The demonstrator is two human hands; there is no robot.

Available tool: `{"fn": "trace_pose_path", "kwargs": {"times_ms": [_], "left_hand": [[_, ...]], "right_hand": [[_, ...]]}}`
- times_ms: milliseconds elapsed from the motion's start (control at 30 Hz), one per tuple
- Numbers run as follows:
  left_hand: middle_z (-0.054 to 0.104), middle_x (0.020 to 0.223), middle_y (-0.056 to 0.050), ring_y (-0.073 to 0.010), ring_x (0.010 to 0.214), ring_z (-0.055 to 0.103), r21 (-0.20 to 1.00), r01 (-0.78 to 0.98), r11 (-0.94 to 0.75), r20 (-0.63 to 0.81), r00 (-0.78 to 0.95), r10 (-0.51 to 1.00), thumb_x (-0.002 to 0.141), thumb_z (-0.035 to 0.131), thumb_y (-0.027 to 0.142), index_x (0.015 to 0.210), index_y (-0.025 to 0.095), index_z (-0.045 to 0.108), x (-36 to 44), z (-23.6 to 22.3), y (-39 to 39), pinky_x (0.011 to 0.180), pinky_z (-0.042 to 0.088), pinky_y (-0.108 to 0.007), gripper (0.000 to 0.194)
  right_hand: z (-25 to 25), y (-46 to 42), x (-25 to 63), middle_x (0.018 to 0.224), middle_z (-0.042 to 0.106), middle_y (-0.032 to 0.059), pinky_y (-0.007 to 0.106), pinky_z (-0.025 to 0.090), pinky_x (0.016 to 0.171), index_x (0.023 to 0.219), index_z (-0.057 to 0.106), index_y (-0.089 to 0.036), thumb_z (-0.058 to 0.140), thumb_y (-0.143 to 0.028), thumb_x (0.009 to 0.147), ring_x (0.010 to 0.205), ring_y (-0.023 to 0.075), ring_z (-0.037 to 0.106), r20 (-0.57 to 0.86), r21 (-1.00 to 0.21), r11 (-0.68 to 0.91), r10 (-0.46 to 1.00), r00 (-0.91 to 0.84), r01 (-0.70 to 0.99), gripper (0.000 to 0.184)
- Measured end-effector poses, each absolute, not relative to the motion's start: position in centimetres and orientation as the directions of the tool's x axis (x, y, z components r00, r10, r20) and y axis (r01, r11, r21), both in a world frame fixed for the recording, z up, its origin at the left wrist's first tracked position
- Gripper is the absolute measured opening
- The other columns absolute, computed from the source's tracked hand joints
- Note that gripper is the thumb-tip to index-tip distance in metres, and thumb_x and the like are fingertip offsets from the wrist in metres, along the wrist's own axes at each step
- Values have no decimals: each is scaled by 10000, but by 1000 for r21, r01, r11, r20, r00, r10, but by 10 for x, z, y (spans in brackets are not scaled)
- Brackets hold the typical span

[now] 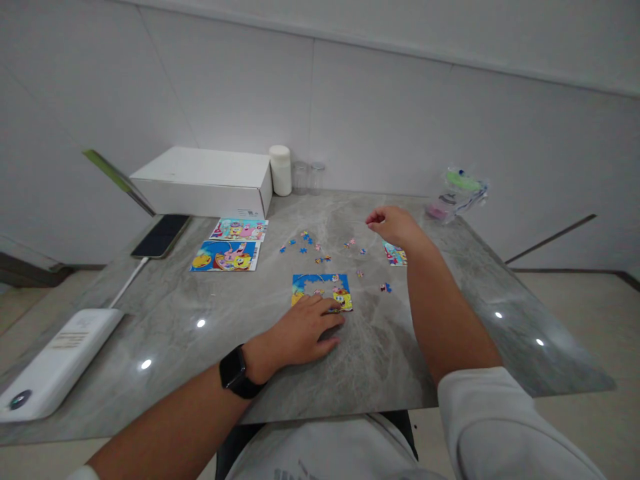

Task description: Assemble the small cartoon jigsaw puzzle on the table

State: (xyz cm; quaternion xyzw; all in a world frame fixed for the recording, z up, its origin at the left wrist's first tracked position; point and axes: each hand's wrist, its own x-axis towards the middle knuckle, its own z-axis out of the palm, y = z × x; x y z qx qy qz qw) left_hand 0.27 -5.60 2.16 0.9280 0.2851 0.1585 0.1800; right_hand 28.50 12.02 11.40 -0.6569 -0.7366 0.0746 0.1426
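My left hand (pixel 300 332) lies flat on the grey marble table (pixel 380 373), fingers stretched onto the near edge of a small, partly filled cartoon puzzle (pixel 320 288). A black watch is on that wrist. My right hand (pixel 393 225) hovers farther back with its fingers curled into a pinch; what it holds, if anything, is too small to make out. Several loose puzzle pieces (pixel 305 243) are scattered between the two hands, and another puzzle card (pixel 393 253) lies partly hidden under my right wrist.
Two cartoon picture cards (pixel 227 256) lie at the left, beside a dark phone (pixel 161 236). A white box (pixel 203 181), a white jar (pixel 281 170) and two clear jars stand at the back. A white device (pixel 60 360) sits near left; a plastic bag (pixel 456 193) at back right.
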Motion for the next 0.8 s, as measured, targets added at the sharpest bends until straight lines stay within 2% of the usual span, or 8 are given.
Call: {"fn": "trace_pose_path", "kwargs": {"times_ms": [100,300,467,533,633,800], "left_hand": [[664,1391,-113,-313,1264,620,436,470,-767,218,772,597,969,711,346,1264,239,730,2,23,-55,1054,504,-481,315],[688,1199,-91,-254,1114,654,479,446,-756,276,741,612,965,697,308,1107,229,762,2,29,-54,962,519,-416,175],[689,1121,-86,-236,1043,653,497,435,-751,302,724,620,968,687,297,1055,223,763,3,30,-55,925,516,-394,138],[689,1115,-85,-233,1035,652,497,426,-756,315,723,615,967,683,295,1055,220,762,3,30,-55,921,516,-391,140],[695,1070,-78,-224,985,649,479,435,-762,334,713,617,980,663,304,1017,215,765,2,29,-53,873,512,-384,140],[712,983,-75,-232,927,640,421,532,-734,349,652,673,997,631,304,956,201,761,1,26,-49,838,511,-401,171]], "right_hand": [[98,133,288,1018,818,98,310,516,836,1030,827,-194,689,-258,939,909,217,721,114,-269,82,992,-53,960,177],[44,148,282,1185,808,116,312,514,930,1149,824,-205,668,-255,965,1092,247,730,-19,-172,-28,1000,25,985,246],[19,155,280,1267,782,102,304,491,999,1327,774,-245,620,-174,982,1190,239,693,-22,-160,67,997,-71,985,384],[13,157,279,1286,767,114,300,487,1002,1344,769,-251,630,-223,1002,1202,240,682,-5,-150,95,995,-97,984,370],[7,159,277,1286,761,131,292,491,969,1276,796,-226,674,-319,1001,1167,241,692,-8,-136,104,994,-106,985,315],[13,158,276,1107,816,89,247,490,858,1063,820,-195,756,-260,917,1024,198,726,-81,-169,109,989,-124,980,172]]}}
